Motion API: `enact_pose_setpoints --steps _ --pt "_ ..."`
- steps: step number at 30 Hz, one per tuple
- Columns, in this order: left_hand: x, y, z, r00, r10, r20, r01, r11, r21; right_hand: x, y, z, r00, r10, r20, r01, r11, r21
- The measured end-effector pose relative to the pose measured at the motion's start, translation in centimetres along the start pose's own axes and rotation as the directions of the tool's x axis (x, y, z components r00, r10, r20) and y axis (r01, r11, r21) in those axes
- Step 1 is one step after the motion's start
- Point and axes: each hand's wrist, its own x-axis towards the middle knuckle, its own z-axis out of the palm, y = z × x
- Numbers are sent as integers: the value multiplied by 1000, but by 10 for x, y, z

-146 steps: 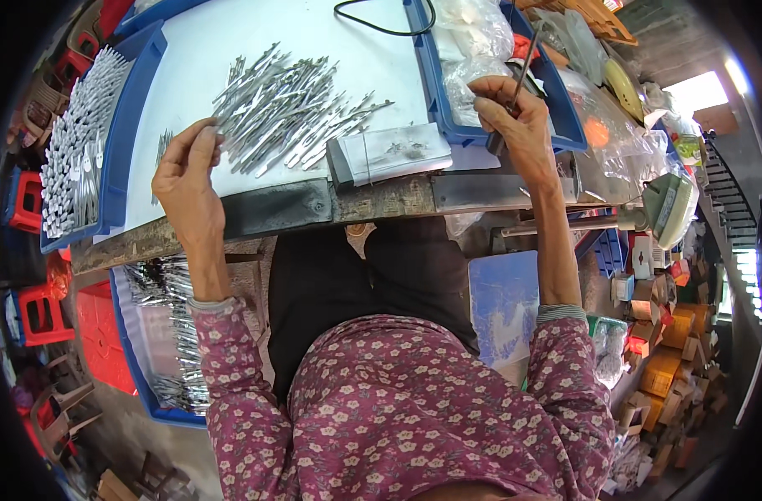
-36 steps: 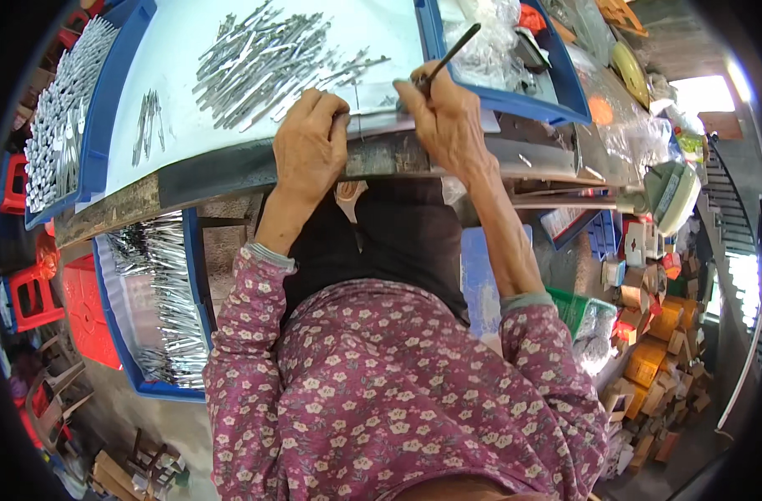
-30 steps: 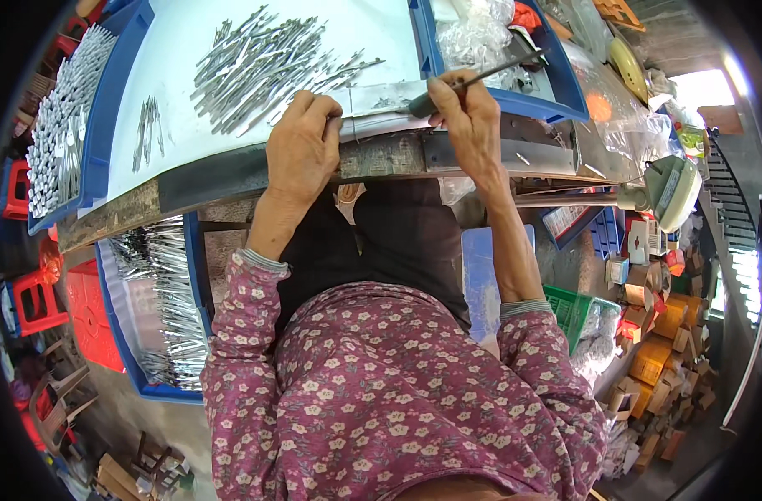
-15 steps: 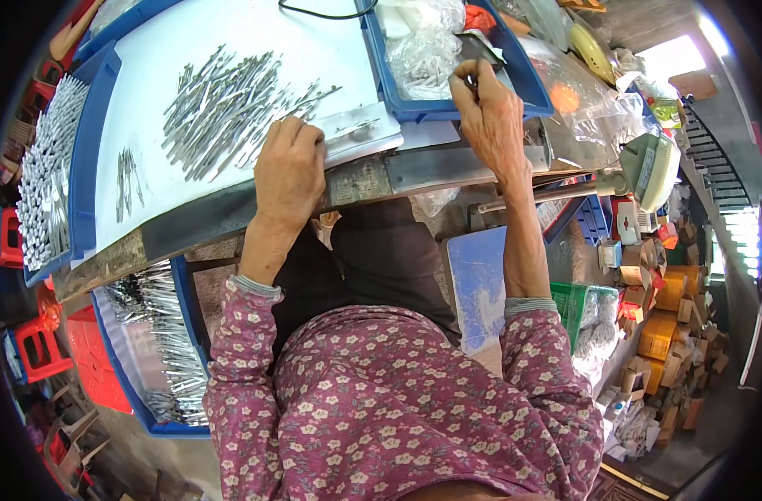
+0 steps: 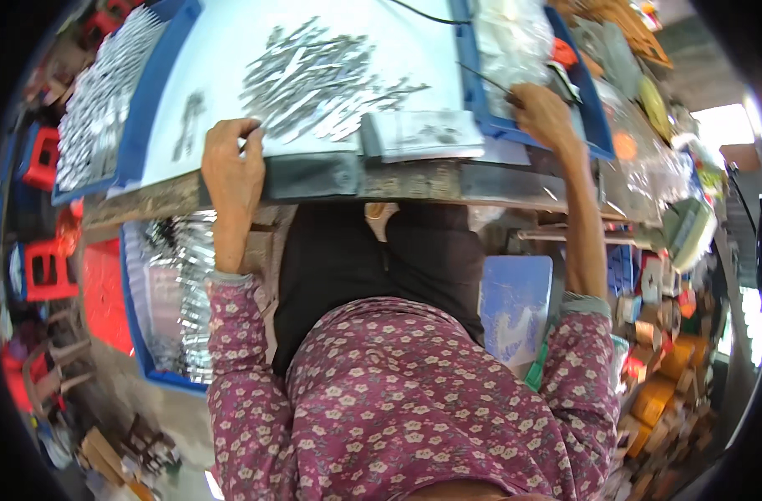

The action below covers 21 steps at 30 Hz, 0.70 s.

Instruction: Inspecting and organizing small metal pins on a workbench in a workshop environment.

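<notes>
My left hand [image 5: 233, 154] is at the table's front edge, left of the pile of thin metal pieces [image 5: 314, 79]. Its fingers are curled together, and whatever they may pinch is too small to make out. Over the front rim of a blue tray [image 5: 505, 129], my right hand [image 5: 548, 117] grips a slim dark pointed tool [image 5: 486, 79], its tip toward the pile. Clear plastic bags [image 5: 515, 37] lie in that tray. A flat whitish packet [image 5: 423, 134] rests between the pile and the tray. A few separate pieces [image 5: 189, 125] lie left of the pile.
A blue tray [image 5: 134, 125] at the left holds many silvery pieces [image 5: 101, 96]. Below the table is another blue bin [image 5: 147, 363] with metal pieces. Red stools [image 5: 47, 271] stand at the left; boxes [image 5: 673, 359] are heaped at the right. A dark cable [image 5: 423, 14] crosses the far side.
My left hand has moved left, from near the packet to the left side of the pile. My right hand stays by the tray, its tool now showing and pointing left. The whole view has shifted.
</notes>
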Motion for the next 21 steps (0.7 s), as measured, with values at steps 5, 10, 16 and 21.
enact_pose_setpoints --steps 5,10,16,21 --pt "-6 -34 -19 991 -126 -38 130 979 154 -4 3 0 993 -42 -111 59 986 154" --pt "-4 -62 -27 973 -211 -93 227 945 237 0 -14 -16 991 51 127 -71 986 153" --pt "9 -75 -22 959 -263 -104 283 888 363 1 -13 -12 995 57 76 -68 986 154" --pt "12 -83 -14 962 -260 -85 270 857 440 5 -18 -14 995 47 84 -60 986 156"
